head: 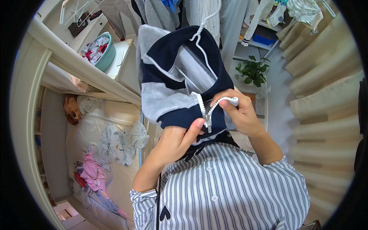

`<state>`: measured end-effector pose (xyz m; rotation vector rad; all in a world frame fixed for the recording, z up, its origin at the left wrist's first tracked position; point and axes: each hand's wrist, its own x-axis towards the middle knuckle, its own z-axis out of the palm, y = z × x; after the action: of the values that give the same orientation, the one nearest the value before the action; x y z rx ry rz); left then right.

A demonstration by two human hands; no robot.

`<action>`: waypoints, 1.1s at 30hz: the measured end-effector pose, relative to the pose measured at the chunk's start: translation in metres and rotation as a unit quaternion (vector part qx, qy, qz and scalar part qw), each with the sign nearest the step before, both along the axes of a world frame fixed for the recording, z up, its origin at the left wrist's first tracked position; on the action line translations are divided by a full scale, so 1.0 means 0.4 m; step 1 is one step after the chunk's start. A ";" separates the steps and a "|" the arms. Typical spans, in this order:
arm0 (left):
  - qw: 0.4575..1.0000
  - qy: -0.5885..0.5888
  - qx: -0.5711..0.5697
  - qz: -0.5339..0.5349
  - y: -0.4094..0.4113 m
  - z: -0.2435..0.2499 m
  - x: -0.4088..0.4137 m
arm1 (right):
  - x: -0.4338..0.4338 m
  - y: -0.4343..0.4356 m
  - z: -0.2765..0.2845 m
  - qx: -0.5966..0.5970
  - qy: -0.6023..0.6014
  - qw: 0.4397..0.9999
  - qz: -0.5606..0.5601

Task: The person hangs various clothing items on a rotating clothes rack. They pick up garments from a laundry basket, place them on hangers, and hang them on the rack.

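Note:
A grey and navy zip-up jacket (175,100) hangs before me on a white wire hanger (204,21), whose twisted neck rises out of the collar. Near the lower edge of the jacket, my left hand (184,138) grips the fabric, with its thumb beside the metal zipper slider (207,119). My right hand (238,109) pinches the other white-toothed zipper edge (222,100) between thumb and fingers. Above the slider the two rows of teeth spread apart. The fingers of my left hand are partly hidden by the cloth.
To the left, a bed (115,187) behind a cream frame holds scattered clothes. A teal basin (107,56) of laundry stands on a white cabinet. More garments hang at the top. A potted plant (254,72) and beige curtains (322,115) are on the right.

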<state>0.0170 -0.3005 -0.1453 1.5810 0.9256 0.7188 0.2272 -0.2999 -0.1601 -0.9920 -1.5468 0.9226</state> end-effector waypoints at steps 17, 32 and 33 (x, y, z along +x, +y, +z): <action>0.936 -0.212 -0.251 0.126 0.034 -0.089 0.071 | 0.002 -0.033 -0.071 0.034 -0.041 0.987 -0.149; 0.977 -0.140 -0.145 0.075 0.037 -0.088 0.107 | 0.032 -0.048 -0.063 -0.018 -0.201 0.971 -0.126; 0.981 -0.125 -0.131 0.074 0.041 -0.092 0.104 | 0.032 -0.050 -0.071 -0.012 -0.208 0.970 -0.121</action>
<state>0.0585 -0.2842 -0.1821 1.1704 0.9164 0.8420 0.2398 -0.3197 -0.1887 -1.4243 -1.7082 0.5844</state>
